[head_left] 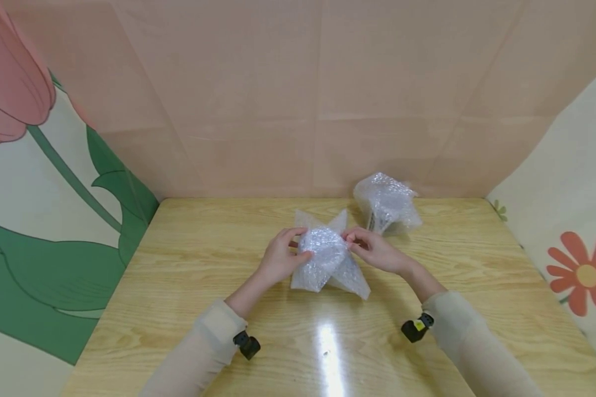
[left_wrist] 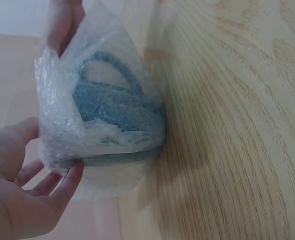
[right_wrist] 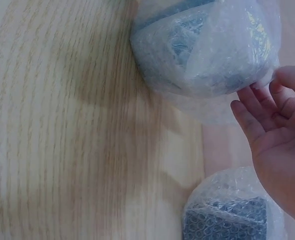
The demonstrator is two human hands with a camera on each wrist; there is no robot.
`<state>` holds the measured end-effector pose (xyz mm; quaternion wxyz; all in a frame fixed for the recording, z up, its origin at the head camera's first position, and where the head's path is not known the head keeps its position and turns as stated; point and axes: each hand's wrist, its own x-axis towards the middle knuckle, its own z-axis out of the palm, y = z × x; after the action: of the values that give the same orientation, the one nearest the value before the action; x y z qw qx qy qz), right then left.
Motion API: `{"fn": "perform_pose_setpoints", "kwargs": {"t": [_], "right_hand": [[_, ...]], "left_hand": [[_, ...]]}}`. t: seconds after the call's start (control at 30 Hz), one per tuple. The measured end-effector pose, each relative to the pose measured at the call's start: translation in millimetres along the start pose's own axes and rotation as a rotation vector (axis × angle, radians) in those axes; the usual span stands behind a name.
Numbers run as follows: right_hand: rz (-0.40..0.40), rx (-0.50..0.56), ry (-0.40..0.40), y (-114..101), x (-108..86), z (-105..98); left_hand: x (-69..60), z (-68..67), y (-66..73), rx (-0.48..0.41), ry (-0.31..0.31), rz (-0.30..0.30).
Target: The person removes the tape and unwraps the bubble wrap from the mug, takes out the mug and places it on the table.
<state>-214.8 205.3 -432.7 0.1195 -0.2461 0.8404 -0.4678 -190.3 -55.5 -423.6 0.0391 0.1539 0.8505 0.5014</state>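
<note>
- The bundle of bubble wrap sits on the wooden surface, between the two hands, touched by both.
- The left hand holds its left side, thumb spread from the fingers, with the fingertips bent against the wrap.
- The right hand is at the right edge; thumb and forefinger pinch a small bit of wrap there, the other fingers loosely bent close by.
- Loose flaps stick out from the bundle, two toward the back, others toward the person.
- Through the wrap, the left wrist view shows a dark blue-green thing with a curved handle; the layers blur its outline.
- The fingers cover parts of the bundle's left and right edges in the head view.
- A second bundle stands behind and to the right, near the back edge of the surface and just beyond the right hand; the right wrist view shows something dark inside, too veiled to name.
- Behind the surface hangs a creased pinkish backdrop; a tulip panel is on the left, a flower panel on the right.
- Pale sleeves reach in from the near side, with a small black camera at each wrist.
- A bright glare streaks the surface in front of the bundle.
</note>
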Motion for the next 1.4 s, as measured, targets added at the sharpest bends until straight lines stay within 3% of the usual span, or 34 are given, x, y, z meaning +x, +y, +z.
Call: {"fn": "perform_pose_setpoints", "kwargs": {"t": [0.2, 0.47, 0.7, 1.13, 1.4], "right_hand": [[0.005, 0.035, 0.032, 3.1, 1.2, 2.4], [0.022, 0.030, 0.071, 2.4, 2.4, 3.5], [0.032, 0.011, 0.057, 7.4, 1.0, 2.4], [0.063, 0.126, 0.027, 1.9, -3.8, -3.7], [0.039, 0.158, 0.067, -7.3, -4.0, -3.6]], "left_hand": [[-1.6, -0.7, 1.6, 0.008, 0.008, 0.030], [0.5, 0.5, 0.4, -0.003, 0.003, -0.013], [0.2, 0.8, -0.6, -0.005, 0.002, -0.023], [-1.3, 0.1, 0.5, 0.001, 0.007, -0.022], [-1.5, 0.4, -0.8, -0.004, 0.013, -0.013]]}}
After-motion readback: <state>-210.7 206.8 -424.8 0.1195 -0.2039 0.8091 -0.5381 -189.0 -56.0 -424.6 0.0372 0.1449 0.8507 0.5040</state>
